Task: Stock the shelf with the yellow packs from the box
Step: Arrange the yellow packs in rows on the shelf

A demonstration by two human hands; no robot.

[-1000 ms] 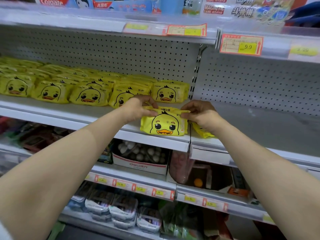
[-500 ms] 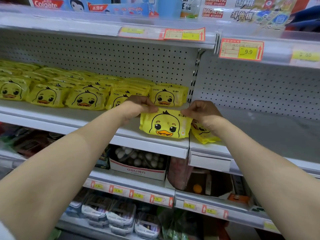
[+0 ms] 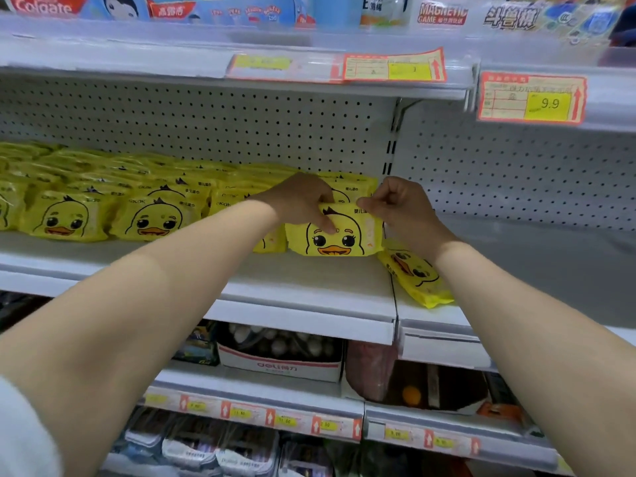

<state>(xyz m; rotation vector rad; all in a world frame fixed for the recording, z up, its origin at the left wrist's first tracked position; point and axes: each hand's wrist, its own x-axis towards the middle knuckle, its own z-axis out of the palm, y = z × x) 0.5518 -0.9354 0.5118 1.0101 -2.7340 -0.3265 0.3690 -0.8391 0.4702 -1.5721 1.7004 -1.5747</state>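
The left hand and right hand are pinching the yellow pack's top corners, pushing it back from the shelf's front edge, upright against the row. Placement is nearly finishing; a spare pack is lying near the front edge.

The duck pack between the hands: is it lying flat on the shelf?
No, the duck pack stands upright on the shelf, face forward, with the left hand and right hand holding its top edge.

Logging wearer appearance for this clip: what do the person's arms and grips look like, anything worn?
Left forearm and right forearm are bare. Left grip and right grip are ungloved; no ring, watch or bracelet shows. A white sleeve shows on the left upper arm.
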